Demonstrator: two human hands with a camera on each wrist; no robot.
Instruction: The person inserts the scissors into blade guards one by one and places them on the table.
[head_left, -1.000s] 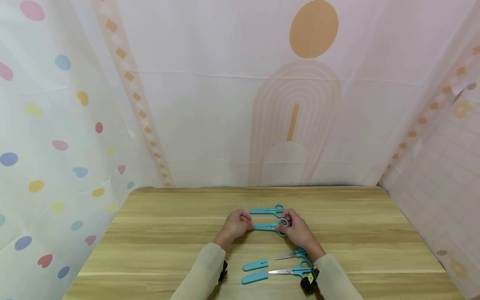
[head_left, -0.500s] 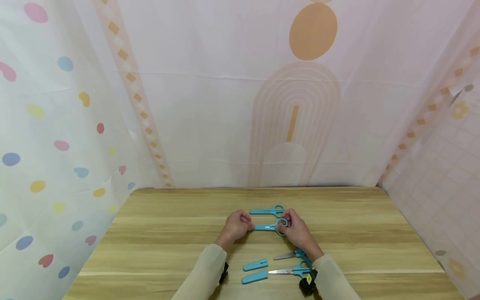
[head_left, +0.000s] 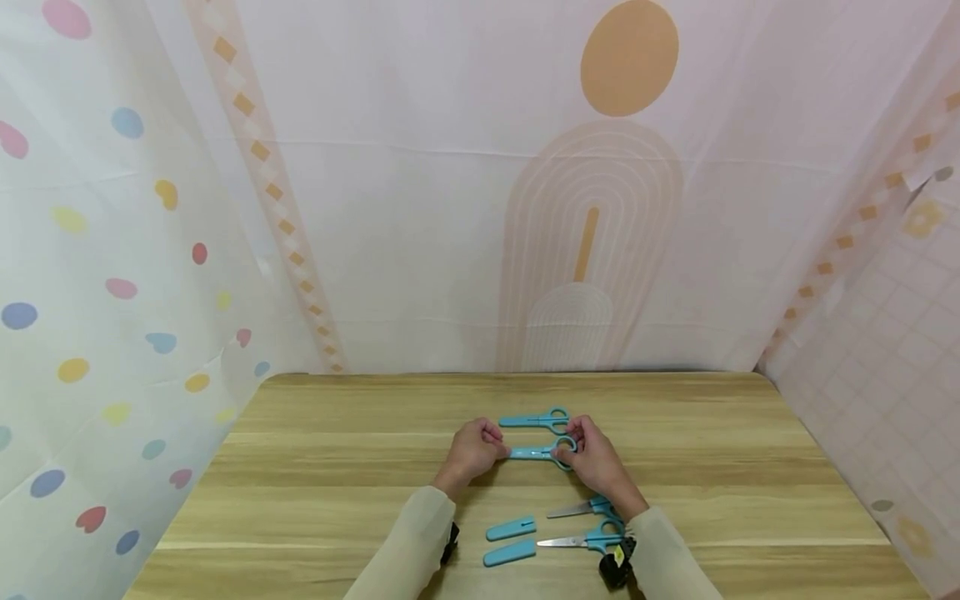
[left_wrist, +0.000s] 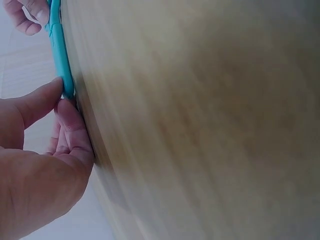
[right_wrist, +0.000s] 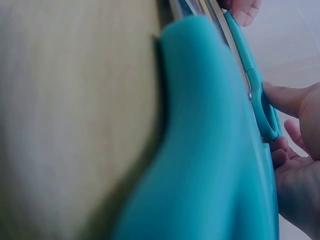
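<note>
A pair of light-blue scissors [head_left: 528, 453], its blades inside a matching cover, lies level between my two hands in the head view. With thumb and forefinger, my left hand [head_left: 471, 454] pinches the cover's tip, clearly seen in the left wrist view on the teal cover [left_wrist: 61, 55]. My right hand [head_left: 596, 462] holds the finger loops; the right wrist view shows its thumb against the handle [right_wrist: 257, 95]. Just behind, a second covered pair of scissors [head_left: 525, 422] lies parallel on the table, its handle close to my right fingertips.
Nearer me lie two uncovered scissors, the front pair [head_left: 566, 542] and the rear pair [head_left: 573, 511], partly hidden by my right wrist. To their left rest two loose blade covers, a rear cover [head_left: 512, 529] and a front cover [head_left: 510, 553]. Patterned curtains surround the wooden table [head_left: 337, 467].
</note>
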